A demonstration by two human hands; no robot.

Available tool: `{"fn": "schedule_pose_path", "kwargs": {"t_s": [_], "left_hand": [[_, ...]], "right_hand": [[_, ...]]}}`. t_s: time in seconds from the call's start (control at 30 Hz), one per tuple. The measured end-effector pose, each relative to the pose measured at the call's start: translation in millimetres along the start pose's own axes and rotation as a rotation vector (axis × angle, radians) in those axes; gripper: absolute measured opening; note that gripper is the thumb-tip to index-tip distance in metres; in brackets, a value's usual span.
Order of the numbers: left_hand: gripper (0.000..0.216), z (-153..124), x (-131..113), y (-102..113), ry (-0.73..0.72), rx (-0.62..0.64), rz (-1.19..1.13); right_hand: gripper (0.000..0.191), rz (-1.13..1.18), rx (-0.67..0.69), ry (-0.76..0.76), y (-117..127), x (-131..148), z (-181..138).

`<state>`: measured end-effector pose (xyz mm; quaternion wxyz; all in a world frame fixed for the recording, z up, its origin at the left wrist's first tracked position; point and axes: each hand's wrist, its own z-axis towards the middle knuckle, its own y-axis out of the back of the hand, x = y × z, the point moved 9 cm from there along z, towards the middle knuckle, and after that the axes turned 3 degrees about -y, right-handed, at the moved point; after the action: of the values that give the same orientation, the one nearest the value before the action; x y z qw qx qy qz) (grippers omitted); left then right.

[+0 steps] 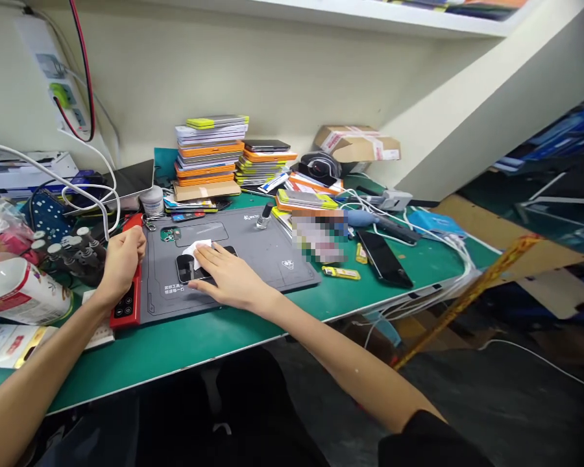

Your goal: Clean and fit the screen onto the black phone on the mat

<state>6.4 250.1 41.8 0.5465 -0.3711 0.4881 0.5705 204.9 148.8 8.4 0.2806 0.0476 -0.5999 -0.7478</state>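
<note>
- From my feed, the right hand (228, 275) lies left of the frame's center, its fingers extended and flat, pressing a white wipe (194, 248) down without clenching it.
- Under that wipe and hand is the phone (185, 270), dark side up, partly covered, on the gray mat (267, 259) left of center.
- I see the left hand (123, 258) farther left, fingers curled into a fist above the red device (125, 312) — I can't tell whether anything is inside it.
- Near the mat's far edge, at frame center, I have a small bottle (263, 218) standing upright; a green circuit board (169, 235) lies at the mat's upper left.
- The green bench (185, 353) carries all this, plus a second dark phone (384, 257) right of center — just beside a yellow packet (340, 273).
- Upper center, stacked flat boxes (211, 155) rise near the wall.
</note>
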Motion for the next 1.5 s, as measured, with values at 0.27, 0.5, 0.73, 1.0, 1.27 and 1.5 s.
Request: {"fn": "schedule_pose_path", "kwargs": {"t_s": [0.27, 0.5, 0.73, 1.0, 1.27, 1.5], "left_hand": [[0.052, -1.7, -0.9, -5.9, -0.013, 0.024, 0.038], [0.054, -4.1, -13.5, -9.7, -0.071, 0.078, 0.108], [0.050, -6.0, -11.0, -11.1, -0.082, 0.068, 0.156], [0.045, -5.0, -12.5, -11.2, -0.119, 0.084, 0.194], [0.044, -9.7, -22.4, -16.4, -0.167, 0.099, 0.254], [0.045, -17.1, -32.7, -23.5, -0.254, 0.169, 0.427]], "right_hand": [[0.087, -0.005, -0.062, 0.077, -5.1, 33.5, -51.2], [0.088, -0.048, -0.019, 0.028, -2.1, 26.5, 20.5], [0.091, -0.017, -0.088, 0.106, -9.7, 52.8, -37.7], [0.090, -0.042, -0.027, 0.065, -11.4, 42.6, 15.9], [0.095, -0.037, -0.092, 0.083, -15.5, 62.0, -23.6], [0.088, -0.053, -0.052, 0.007, -9.0, 37.6, 5.8]]}}
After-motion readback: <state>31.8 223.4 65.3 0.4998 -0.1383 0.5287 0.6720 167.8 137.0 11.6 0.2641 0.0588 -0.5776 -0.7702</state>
